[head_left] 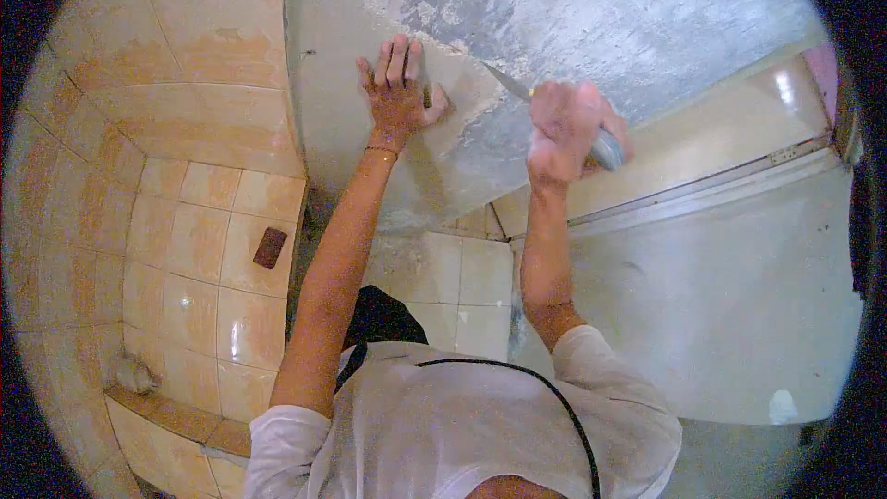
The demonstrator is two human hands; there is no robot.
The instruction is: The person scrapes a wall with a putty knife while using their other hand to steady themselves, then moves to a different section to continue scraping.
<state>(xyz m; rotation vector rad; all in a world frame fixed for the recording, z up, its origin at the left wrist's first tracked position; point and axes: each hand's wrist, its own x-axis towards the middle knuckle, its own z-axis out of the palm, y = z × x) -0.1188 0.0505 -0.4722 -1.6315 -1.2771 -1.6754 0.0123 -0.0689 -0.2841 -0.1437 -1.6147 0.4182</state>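
My right hand point(564, 129) is closed around the grey-blue handle of a scraper point(507, 81). Its thin metal blade points up and left, and its tip lies at the ragged border between pale paint and bare grey plaster on the wall point(619, 28). The blade's full width cannot be made out. To the left, my left hand point(397, 97) rests on the painted part of the wall, fingers stretched out and thumb apart, holding nothing. The ragged paint edge point(476, 120) runs between both hands.
Glossy beige-orange tiles point(194, 212) cover the left side and a lower recess, where a dark reddish-brown block point(270, 248) lies. A whitish lump point(136, 373) sits on a ledge at lower left. On the right are a pale door-like panel point(711, 286) and its frame point(702, 194).
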